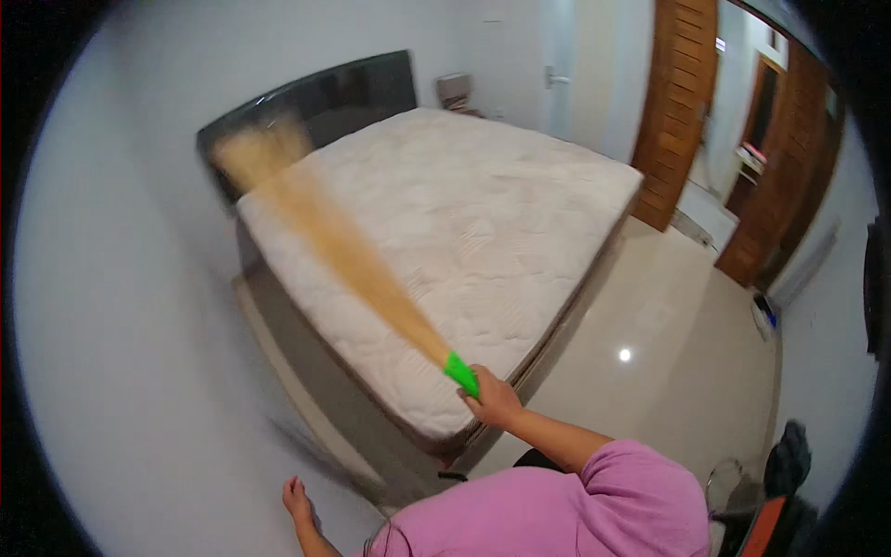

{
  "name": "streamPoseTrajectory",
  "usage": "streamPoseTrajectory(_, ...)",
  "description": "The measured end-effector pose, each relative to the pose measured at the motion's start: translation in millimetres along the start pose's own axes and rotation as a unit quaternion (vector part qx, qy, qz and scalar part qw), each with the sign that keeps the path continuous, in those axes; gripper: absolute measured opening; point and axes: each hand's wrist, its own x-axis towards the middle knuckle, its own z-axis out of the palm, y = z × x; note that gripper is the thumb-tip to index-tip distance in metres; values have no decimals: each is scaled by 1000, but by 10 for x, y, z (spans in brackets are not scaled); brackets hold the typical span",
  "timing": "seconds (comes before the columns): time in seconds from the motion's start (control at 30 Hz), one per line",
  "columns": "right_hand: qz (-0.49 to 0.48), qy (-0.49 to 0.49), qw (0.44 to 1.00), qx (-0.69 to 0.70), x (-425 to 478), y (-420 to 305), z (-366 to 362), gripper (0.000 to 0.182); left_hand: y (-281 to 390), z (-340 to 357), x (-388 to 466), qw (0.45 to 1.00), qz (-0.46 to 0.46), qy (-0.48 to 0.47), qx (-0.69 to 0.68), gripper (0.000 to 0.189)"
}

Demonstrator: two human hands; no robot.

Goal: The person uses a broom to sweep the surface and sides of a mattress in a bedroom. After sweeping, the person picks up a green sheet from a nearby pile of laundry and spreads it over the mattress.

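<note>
My right hand is closed around the bright green grip of a long straw-coloured grass broom. The broom reaches up and left over a bare cream quilted mattress, its wide bristle end blurred near the dark headboard. Whether the bristles touch the mattress cannot be told. Low on the left, by the pale wall, my left hand hangs with fingers loosely bent and no object visible in it.
A narrow strip of floor runs between bed and left wall. Glossy tiles cover the right side. Wooden doors stand open at the far right. A small brown piece of furniture is beside the headboard. Dark and orange items crowd the lower right.
</note>
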Motion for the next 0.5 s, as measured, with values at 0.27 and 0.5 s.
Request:
streamPoseTrajectory(0.27,507,212,786,285,-524,2329,205,25,1051,2552,-247,892,246,-300,230,40)
streamPoseTrajectory(0.5,371,474,717,353,88,2600,-1021,28,1555,4022,-540,703,270,-454,477,68)
